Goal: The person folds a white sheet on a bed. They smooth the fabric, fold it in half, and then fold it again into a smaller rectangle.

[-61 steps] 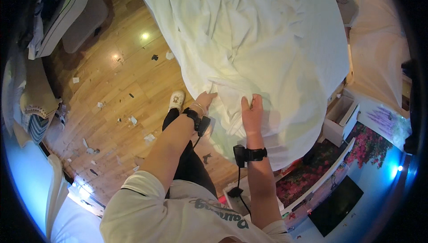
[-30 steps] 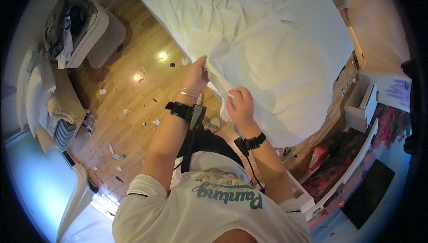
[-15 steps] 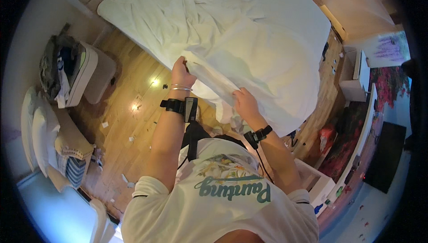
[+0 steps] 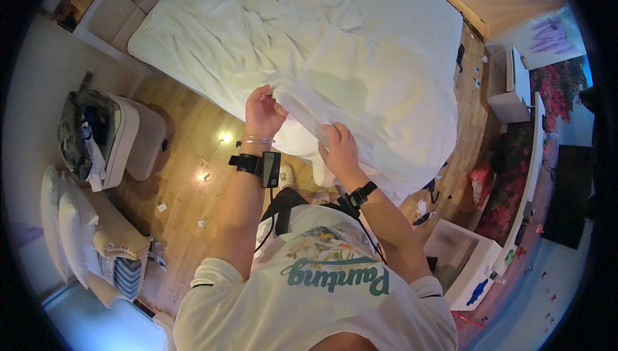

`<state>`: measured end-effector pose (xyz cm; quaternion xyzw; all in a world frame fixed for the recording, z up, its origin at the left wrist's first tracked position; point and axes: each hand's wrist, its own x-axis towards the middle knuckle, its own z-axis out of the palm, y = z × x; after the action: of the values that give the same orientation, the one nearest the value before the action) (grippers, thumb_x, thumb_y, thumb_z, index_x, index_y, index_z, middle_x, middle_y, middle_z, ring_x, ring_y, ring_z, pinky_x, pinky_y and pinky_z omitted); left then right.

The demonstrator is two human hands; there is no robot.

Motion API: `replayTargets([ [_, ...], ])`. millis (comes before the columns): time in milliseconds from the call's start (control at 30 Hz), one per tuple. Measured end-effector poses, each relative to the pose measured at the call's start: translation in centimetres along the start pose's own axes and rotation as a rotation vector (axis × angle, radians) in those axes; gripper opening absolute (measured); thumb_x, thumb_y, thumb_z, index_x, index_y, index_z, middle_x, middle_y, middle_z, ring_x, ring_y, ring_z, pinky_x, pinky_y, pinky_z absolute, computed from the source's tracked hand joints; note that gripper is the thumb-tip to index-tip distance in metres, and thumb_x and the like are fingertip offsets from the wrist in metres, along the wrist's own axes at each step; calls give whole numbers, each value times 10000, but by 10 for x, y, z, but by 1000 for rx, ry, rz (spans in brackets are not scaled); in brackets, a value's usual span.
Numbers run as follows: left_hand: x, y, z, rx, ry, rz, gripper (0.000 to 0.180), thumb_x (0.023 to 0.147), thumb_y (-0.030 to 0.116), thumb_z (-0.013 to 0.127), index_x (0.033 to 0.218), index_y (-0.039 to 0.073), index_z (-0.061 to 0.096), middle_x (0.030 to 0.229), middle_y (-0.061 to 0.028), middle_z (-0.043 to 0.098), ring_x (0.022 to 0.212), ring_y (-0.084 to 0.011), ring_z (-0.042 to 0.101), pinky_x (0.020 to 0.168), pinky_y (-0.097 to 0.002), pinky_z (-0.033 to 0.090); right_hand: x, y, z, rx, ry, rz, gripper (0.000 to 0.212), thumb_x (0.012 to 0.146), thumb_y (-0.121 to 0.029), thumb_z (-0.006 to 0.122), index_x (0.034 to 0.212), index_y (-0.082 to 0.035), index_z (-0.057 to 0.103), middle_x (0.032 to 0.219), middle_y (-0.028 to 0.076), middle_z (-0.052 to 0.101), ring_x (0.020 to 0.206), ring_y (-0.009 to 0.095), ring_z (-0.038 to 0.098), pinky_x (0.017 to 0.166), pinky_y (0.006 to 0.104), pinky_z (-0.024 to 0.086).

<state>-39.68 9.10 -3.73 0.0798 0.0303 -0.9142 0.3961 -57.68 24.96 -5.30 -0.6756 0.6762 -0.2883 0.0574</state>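
Observation:
A rumpled white bed cover (image 4: 386, 100) lies across the bed, and its near edge is lifted in a fold towards me. My left hand (image 4: 265, 113) pinches this edge, fingers closed on the cloth. To the right and slightly nearer, my right hand (image 4: 340, 151) grips the same edge with bent fingers; the cloth under its fingertips is partly hidden. Between both hands the fold stretches as a slanting band. Below them the cover hangs over the bed's near side. Folds and creases gather on the cover's left half.
A bare stretch of white mattress (image 4: 412, 3) shows at the far side. On the left stand a bedside cabinet (image 4: 122, 142) piled with clothes and an armchair (image 4: 116, 238) with pillows. Paper scraps (image 4: 201, 223) litter the wooden floor. An open white drawer (image 4: 454, 254) sticks out at right.
My right hand has shifted a little left, closer to my left hand, still on the cover's edge. The view has turned slightly, and the lifted fold hangs a bit shorter between the hands.

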Motion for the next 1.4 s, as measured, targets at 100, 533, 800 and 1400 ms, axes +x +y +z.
replayTargets([
  [100, -2, 14, -45, 175, 142, 90, 141, 864, 158, 506, 840, 58, 601, 834, -71, 675, 801, -221, 649, 722, -320, 540, 13, -8, 4, 151, 26, 154, 452, 707, -45, 632, 1143, -94, 525, 1011, 157, 561, 891, 354, 577, 750, 441, 488],
  [533, 18, 92, -73, 266, 742, 418, 324, 923, 179, 451, 1138, -59, 496, 1183, -184, 567, 1118, -342, 527, 1013, -464, 402, -2, 57, -70, 176, 337, 297, 251, 647, 53, 545, 882, -22, 595, 786, 148, 588, 749, 330, 590, 675, 365, 473],
  [800, 34, 30, -122, 246, 986, 58, 327, 797, 468, 678, 957, 220, 537, 784, -23, 460, 642, -158, 394, 595, -308, 388, 24, 19, -55, 479, -66, 504, 258, 705, 23, 596, 960, 15, 633, 874, 160, 641, 810, 301, 626, 740, 317, 485],
  [1400, 66, 8, -82, -3, 641, 135, 402, 949, 230, 463, 1259, -24, 460, 1309, -179, 497, 1220, -335, 457, 1077, -483, 317, 4, 37, -101, 442, 43, 411, 259, 723, 28, 662, 977, -26, 671, 899, 140, 669, 796, 266, 650, 727, 289, 498],
])
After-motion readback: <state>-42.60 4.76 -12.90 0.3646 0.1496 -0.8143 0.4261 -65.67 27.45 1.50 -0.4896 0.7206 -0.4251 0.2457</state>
